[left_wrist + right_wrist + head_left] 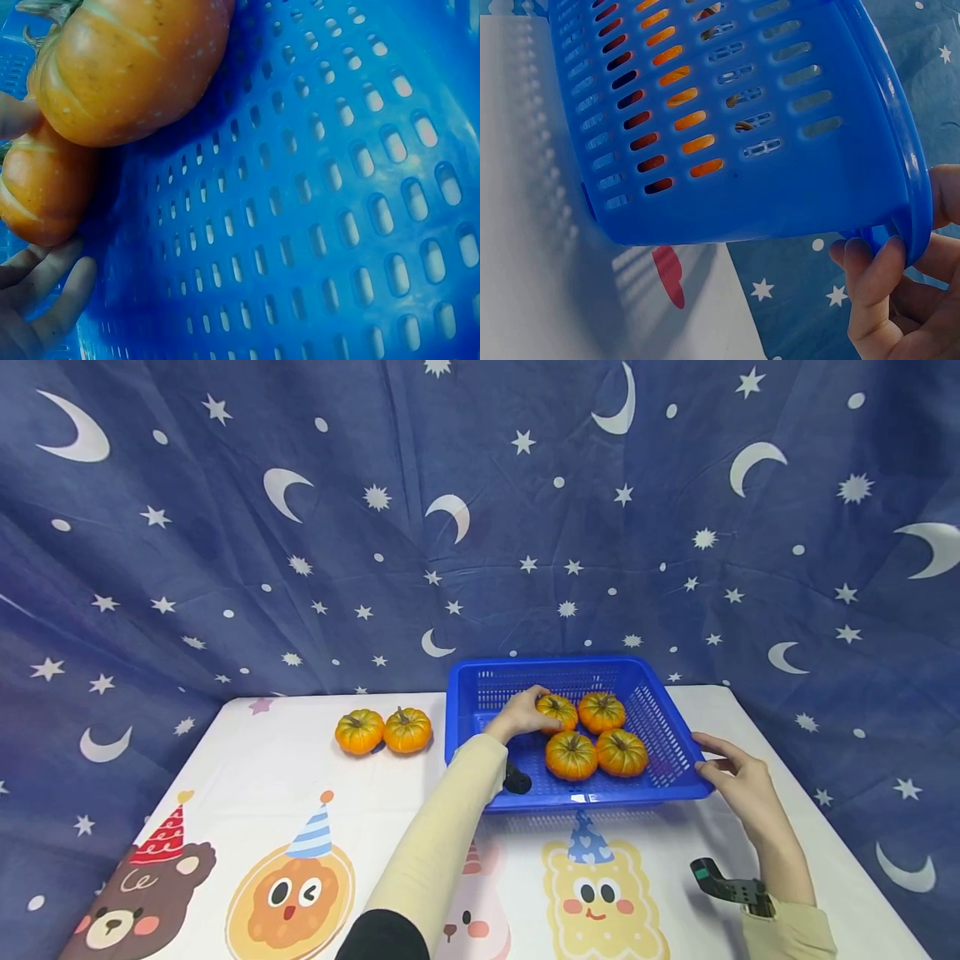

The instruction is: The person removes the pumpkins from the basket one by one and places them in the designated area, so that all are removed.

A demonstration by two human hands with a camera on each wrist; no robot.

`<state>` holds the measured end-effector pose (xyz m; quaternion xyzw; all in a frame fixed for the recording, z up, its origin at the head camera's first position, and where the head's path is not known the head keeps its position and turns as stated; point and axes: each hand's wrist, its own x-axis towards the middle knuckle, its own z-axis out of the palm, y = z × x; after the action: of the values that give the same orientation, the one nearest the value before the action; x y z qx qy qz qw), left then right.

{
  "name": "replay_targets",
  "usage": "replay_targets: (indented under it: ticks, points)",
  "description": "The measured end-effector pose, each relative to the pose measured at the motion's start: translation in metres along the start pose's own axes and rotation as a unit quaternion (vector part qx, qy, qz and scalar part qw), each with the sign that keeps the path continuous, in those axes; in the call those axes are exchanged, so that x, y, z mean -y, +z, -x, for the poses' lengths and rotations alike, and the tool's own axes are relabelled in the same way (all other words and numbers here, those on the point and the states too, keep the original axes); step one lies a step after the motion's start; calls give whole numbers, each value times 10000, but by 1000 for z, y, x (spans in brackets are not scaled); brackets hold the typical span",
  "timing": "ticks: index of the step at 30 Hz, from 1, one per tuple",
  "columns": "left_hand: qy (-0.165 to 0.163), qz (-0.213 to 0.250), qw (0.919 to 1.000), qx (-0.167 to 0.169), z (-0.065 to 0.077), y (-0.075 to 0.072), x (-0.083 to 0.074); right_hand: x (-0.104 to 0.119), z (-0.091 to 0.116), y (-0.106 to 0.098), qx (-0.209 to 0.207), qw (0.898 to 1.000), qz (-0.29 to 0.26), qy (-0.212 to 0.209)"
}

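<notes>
My left hand (521, 714) reaches into a blue plastic basket (585, 797) and grips a small orange pumpkin (558, 712) near its back. In the left wrist view, the thumb and fingers lie on opposite sides of that pumpkin (46, 187), while another pumpkin (142, 67) fills the upper left. Three more pumpkins sit close by in the basket, one at the back right (602, 712) and two in front (572, 757). At the basket's right end, my right hand (738, 781) pinches the rim (911, 150) between thumb and fingers.
Two more pumpkins (382, 732) stand side by side on the white tablecloth (292, 735), left of the basket. Cartoon figures decorate the cloth's near part. A dark blue curtain (480, 527) with moons and stars hangs directly behind the table.
</notes>
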<state>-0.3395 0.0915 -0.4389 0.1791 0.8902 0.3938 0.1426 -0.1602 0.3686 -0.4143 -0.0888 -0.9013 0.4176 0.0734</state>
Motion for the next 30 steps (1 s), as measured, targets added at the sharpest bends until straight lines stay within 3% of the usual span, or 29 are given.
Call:
replay_targets:
  ticks: [10, 16, 30]
  points:
    - [166, -344, 9991, -177, 2, -4, -8, 2, 2, -1, -8, 10000, -26, -39]
    - [41, -312, 9990, -327, 6, -5, -17, 2, 2, 0, 23, 10000, -5, 3]
    - [289, -372, 9966, -681, 17, -14, -37, 1, 1, 0, -9, 10000, -24, -72]
